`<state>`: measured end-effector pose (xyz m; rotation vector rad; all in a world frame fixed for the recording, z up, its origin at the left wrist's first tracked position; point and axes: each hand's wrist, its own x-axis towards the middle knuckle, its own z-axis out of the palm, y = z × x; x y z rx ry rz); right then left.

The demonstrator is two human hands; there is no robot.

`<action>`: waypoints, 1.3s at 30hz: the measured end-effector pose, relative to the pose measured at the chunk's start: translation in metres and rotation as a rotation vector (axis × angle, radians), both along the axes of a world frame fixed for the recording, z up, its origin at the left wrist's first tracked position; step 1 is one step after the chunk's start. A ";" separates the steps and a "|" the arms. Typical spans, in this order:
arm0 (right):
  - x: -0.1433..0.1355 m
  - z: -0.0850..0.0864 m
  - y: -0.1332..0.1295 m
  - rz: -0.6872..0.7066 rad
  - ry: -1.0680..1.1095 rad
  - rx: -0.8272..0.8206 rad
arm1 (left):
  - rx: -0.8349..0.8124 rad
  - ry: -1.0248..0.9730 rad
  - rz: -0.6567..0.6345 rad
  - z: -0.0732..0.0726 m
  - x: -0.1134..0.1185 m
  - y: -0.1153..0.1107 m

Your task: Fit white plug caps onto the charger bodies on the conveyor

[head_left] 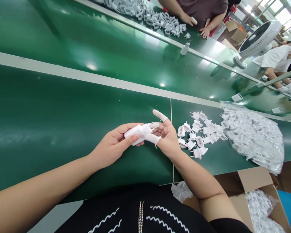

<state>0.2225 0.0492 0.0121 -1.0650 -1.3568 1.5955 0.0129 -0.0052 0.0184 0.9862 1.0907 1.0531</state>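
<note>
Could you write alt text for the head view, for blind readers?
The left hand holds a white plug-in device above a green table, the right hand at its pins. Loose white plugs and a clear bag lie rightward.

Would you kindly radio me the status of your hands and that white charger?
Left hand holding white charger. Right hand at its pronged end. Loose white adapters beside the right hand.

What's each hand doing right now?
Left hand: closed, holding a white charger.
Right hand: partly curled at the charger's pronged end, one finger raised; whether it grips can't be told.
</note>
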 end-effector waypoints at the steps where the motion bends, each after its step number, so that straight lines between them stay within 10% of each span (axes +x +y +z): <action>1: 0.000 0.000 -0.002 -0.010 0.015 0.030 | -0.021 -0.069 0.009 0.002 0.000 0.002; 8: -0.006 -0.011 -0.017 0.043 -0.175 0.487 | -0.171 -0.332 -0.032 0.009 -0.003 0.000; 16: -0.006 -0.008 -0.010 -0.032 -0.218 1.045 | 0.054 -0.389 -0.141 -0.001 -0.004 -0.005; 28: -0.003 -0.005 -0.011 -0.050 -0.275 1.102 | 0.111 -0.344 -0.086 -0.004 -0.007 -0.009; 39: -0.005 -0.032 -0.006 0.073 -0.376 1.152 | -0.367 -0.528 -0.057 -0.002 -0.012 -0.006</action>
